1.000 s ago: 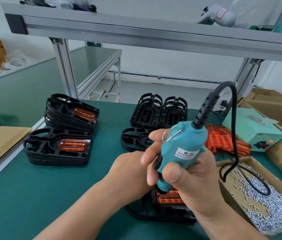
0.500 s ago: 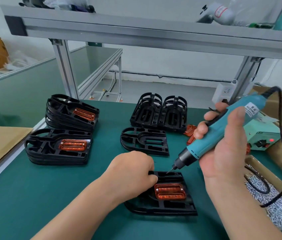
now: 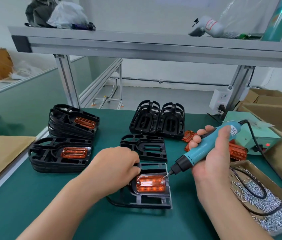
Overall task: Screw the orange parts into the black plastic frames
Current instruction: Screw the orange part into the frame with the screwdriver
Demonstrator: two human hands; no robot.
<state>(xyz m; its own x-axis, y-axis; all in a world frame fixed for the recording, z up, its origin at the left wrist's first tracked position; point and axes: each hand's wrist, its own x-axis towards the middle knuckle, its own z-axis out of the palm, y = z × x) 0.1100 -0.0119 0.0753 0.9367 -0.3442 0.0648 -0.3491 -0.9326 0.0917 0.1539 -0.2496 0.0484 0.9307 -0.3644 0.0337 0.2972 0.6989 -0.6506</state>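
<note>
The black frame (image 3: 143, 200) lies flat on the green table (image 3: 33, 205), with the orange part (image 3: 150, 184) seated in its window. The left hand (image 3: 114, 168) has its grip curled over the frame's far left edge. The right hand (image 3: 211, 153) keeps its grip clamped round the tilted teal electric screwdriver (image 3: 204, 150), whose bit tip is at the orange part's far right corner. Just behind the frame lies 1 empty frame (image 3: 143, 148). Farther behind stand 2 upright stacks of empty frames (image 3: 155, 118). Left of the frame sit 2 stacks of finished frames (image 3: 59, 153). To its right is a cardboard box of screws (image 3: 245, 166), and loose orange parts (image 3: 237, 151) lie at its far right.
</note>
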